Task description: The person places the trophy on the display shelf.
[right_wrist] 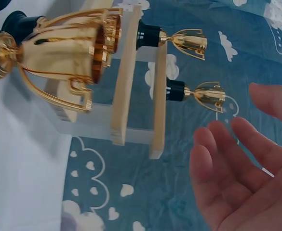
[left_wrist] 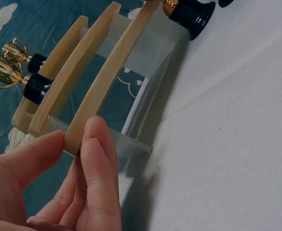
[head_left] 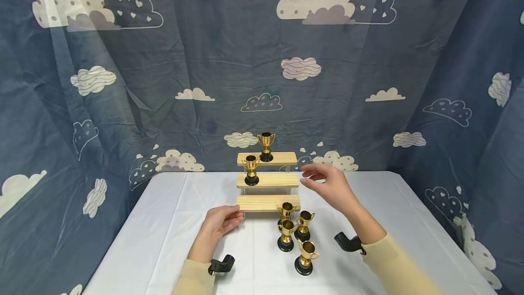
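Head view: left hand [head_left: 223,222] pinches lowest shelf [head_left: 262,203]; right hand [head_left: 327,183], loosely curved, near wooden rack [head_left: 278,180].

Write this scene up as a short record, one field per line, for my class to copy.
Stand: three wooden tiers
Top shelf: one gold trophy
Middle shelf: one gold trophy
Table: four gold trophies, near the stand's right front
Left grip: pinches the left end of the bottom shelf
Right grip: holds nothing, near the stand's right side
Backdrop: blue, printed with clouds
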A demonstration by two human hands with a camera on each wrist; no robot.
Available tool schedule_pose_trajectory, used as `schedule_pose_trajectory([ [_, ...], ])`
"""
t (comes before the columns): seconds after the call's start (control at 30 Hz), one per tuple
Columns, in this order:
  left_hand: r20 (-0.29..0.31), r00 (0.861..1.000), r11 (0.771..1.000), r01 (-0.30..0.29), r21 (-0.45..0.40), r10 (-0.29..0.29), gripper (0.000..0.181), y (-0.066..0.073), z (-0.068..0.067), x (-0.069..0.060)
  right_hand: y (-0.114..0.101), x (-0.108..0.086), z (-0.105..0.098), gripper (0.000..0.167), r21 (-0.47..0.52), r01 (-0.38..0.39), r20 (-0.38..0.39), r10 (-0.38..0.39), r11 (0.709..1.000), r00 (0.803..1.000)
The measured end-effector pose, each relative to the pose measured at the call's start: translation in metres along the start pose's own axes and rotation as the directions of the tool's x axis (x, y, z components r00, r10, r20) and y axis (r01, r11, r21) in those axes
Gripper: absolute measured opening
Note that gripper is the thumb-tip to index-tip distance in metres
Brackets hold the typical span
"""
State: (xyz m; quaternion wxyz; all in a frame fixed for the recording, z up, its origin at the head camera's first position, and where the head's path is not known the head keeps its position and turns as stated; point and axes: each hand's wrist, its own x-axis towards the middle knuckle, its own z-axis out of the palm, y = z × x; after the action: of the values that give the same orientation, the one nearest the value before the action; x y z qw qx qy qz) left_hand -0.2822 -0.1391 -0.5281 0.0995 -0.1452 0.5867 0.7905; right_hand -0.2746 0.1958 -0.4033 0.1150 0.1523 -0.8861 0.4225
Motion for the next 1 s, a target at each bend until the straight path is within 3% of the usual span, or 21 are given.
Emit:
schedule_pose_trajectory([
  [0.4, 0.020, 1.000, 1.000, -0.007, -0.015, 0.007, 0.027, -0.001, 0.001, 0.001, 0.021, -0.017, 0.011, 0.033, 0.002, -0.036, 0.120, 0.035, 0.999, 0.992],
  [0.73, 0.011, 1.000, 1.000, -0.001, -0.014, 0.001, 0.031, 0.000, 0.000, 0.000, 0.035, -0.032, 0.015, 0.028, 0.036, -0.078, 0.216, 0.068, 0.996, 0.974],
  [1.0, 0.016, 1.000, 1.000, -0.008, -0.018, 0.008, 0.029, -0.001, 0.000, 0.000, 0.045, -0.040, 0.019, 0.033, 0.045, -0.054, 0.264, 0.040, 0.997, 0.964],
])
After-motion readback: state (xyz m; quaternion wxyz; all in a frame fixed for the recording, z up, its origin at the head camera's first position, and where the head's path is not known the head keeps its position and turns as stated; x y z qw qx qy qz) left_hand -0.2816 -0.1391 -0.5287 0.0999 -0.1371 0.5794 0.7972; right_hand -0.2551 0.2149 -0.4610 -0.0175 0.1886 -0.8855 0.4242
